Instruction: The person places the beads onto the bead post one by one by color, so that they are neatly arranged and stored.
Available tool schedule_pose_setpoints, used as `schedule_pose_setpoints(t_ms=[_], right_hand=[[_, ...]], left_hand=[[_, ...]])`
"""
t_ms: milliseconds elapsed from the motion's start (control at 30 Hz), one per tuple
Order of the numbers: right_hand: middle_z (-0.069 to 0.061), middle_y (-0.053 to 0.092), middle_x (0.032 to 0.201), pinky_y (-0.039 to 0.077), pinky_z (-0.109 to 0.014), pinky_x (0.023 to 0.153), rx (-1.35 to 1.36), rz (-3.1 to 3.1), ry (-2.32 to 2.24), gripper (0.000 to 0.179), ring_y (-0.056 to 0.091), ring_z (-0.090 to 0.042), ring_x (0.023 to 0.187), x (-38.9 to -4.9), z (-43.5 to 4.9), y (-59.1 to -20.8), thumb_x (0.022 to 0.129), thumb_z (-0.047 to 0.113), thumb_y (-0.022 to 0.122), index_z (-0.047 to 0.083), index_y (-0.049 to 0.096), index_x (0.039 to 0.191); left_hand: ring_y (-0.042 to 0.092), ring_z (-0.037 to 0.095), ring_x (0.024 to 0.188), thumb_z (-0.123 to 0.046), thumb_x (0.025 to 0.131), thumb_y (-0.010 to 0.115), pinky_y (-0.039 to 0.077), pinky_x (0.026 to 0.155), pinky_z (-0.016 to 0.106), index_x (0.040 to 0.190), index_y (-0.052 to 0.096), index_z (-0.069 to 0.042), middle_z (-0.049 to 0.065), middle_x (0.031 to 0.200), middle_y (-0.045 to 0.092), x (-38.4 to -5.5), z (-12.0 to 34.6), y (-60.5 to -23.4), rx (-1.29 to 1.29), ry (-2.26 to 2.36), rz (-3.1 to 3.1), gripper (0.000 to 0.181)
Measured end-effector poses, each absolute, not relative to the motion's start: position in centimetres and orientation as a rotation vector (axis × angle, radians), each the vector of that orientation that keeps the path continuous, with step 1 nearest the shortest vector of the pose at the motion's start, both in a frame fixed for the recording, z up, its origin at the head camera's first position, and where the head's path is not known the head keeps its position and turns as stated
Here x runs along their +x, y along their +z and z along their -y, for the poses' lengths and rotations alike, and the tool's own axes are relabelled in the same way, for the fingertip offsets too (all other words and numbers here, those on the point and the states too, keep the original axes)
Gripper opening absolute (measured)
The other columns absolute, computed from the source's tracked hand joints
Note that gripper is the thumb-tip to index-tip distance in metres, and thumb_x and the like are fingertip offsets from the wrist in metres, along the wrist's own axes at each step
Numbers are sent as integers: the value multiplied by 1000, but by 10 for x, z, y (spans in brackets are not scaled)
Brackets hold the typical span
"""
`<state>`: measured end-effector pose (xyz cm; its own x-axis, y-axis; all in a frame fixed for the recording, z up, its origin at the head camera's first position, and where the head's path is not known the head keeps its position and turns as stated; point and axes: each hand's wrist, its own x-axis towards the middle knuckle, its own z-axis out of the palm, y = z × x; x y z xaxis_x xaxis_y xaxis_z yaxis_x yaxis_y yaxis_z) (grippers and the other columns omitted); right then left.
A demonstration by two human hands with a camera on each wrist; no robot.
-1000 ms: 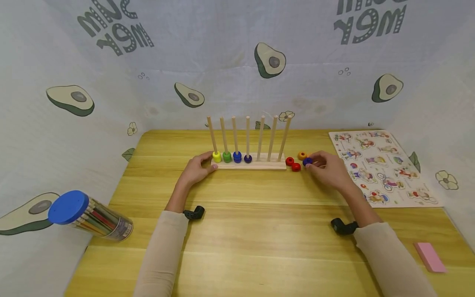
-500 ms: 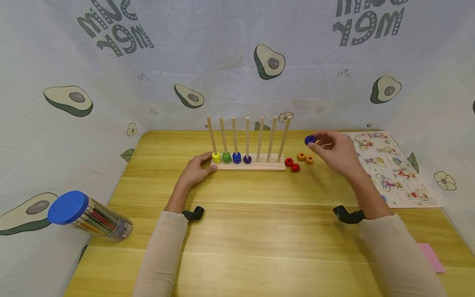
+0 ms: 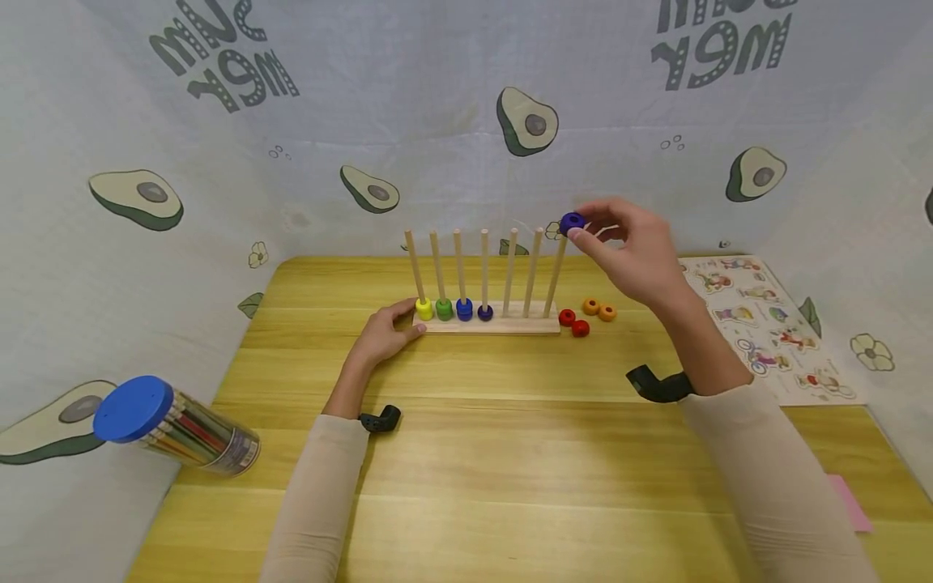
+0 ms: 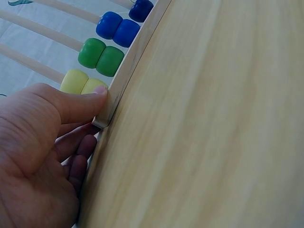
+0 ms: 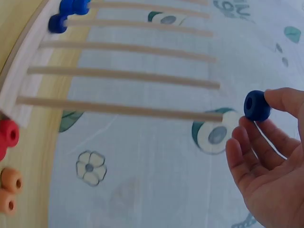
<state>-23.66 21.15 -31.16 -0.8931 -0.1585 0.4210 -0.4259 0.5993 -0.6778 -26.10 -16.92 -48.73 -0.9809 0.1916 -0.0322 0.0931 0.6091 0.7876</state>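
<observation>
A wooden peg stand [image 3: 525, 325] with several upright pegs sits on the table. Its left pegs carry yellow beads [image 3: 424, 308], green beads [image 3: 444, 308], blue beads [image 3: 464, 308] and one dark purple bead [image 3: 485, 312]; the three right pegs are bare. With thumb in front and fingers behind, my left hand [image 3: 384, 334] grips the stand's left end, as the left wrist view also shows. My right hand [image 3: 637, 251] pinches a purple bead [image 5: 258, 106] between thumb and fingers. This bead is level with the rightmost peg's tip [image 5: 216, 117], a small gap away in the right wrist view.
Two red beads [image 3: 580, 328] and two orange beads [image 3: 591, 306] lie right of the stand. A picture puzzle board [image 3: 787, 340] is at the right, with a pink block [image 3: 849, 504] nearer. On the left stands a blue-lidded tub of pencils [image 3: 182, 425]. A printed cloth [image 3: 437, 121] hangs behind.
My right hand has lifted the purple bead from beside the orange beads and carried it up and left to the rightmost peg's top. The left hand and stand have stayed put.
</observation>
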Motion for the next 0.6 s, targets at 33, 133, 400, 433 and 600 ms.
schedule_pose_setpoints(t_ms=[33,133,400,433,600], right_hand=[[-9,69,115,46,-12,87,490,2508,1190,35,59,-13,100,-238,-206,-309,101,29,68,10,68,130],[-10,70,114,46,-16,86,535,2498,1215,33,60,-17,101,-241,-192,-304,100,27,69,10,69,128],[-10,71,117,49,-34,92,605,2524,1287,35,62,-22,104,-258,-164,-305,101,30,67,10,67,130],[-10,71,118,49,-36,91,617,2532,1287,35,63,-23,104,-260,-161,-306,101,30,67,10,67,130],[-9,72,118,49,-41,90,663,2573,1261,36,63,-25,108,-266,-148,-309,101,31,67,11,67,132]], left_hand=[[38,33,152,-29,100,70,30,126,52,157,47,-18,10,161,46,-261,169,-487,240,1318,-2714,62],[39,33,151,-29,100,70,30,125,52,157,47,-19,10,161,45,-261,170,-487,238,1320,-2706,62],[38,32,152,-30,100,70,30,126,52,157,47,-18,9,162,44,-261,170,-487,236,1300,-2718,62],[38,32,152,-30,100,70,30,126,52,157,47,-18,9,162,44,-261,170,-487,236,1299,-2718,62],[38,32,152,-30,100,70,30,126,52,157,47,-18,9,162,44,-260,170,-486,235,1298,-2718,63]])
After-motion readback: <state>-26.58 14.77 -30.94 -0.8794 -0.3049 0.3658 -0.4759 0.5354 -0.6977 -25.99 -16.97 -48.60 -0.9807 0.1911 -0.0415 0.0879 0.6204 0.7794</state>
